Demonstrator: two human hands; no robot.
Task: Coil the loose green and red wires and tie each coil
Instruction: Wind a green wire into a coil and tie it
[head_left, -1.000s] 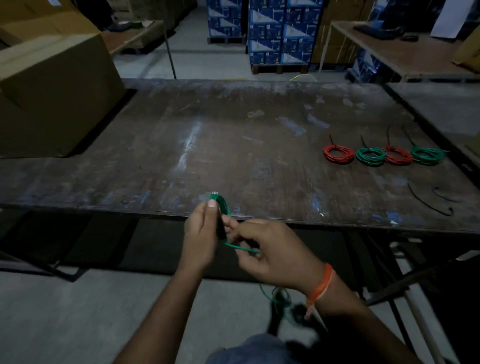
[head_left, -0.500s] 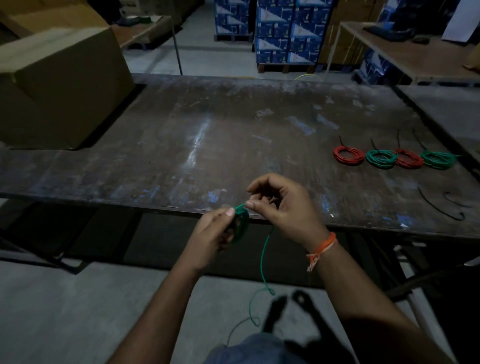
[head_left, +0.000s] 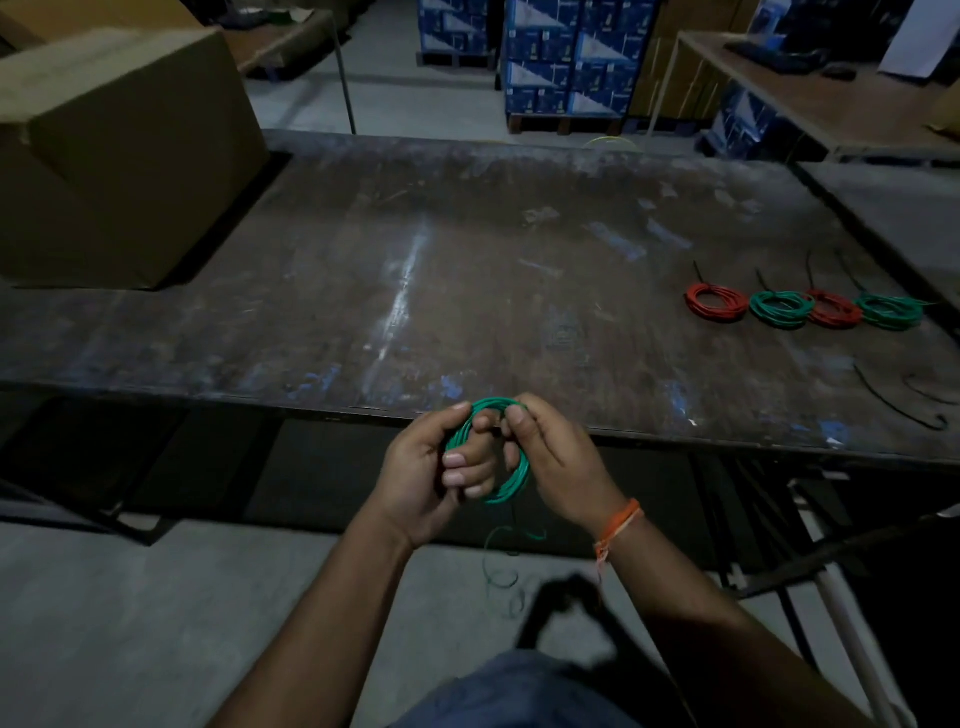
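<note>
A green wire coil (head_left: 506, 480) is held in front of the table's near edge. My left hand (head_left: 431, 473) grips its left side, fingers curled through the loop. My right hand (head_left: 550, 457) pinches the coil's top right between thumb and forefinger. The wire's loose green tail (head_left: 501, 566) dangles below the coil toward the floor. On the dark worn table (head_left: 415, 270), far right, lie tied coils in a row: a red coil (head_left: 716, 300), a green coil (head_left: 781, 308), a second red coil (head_left: 834, 309) and a second green coil (head_left: 889, 310).
Loose black ties (head_left: 901, 400) lie on the table near its right front corner. A large cardboard box (head_left: 119, 150) stands at the table's left. A second table (head_left: 831, 93) and stacked blue cartons (head_left: 561, 57) are behind. Below is bare concrete floor.
The coil has grown into a wide loop and the hanging tail is shorter. My right hand came down from above the coil to its right side. The view has shifted slightly.
</note>
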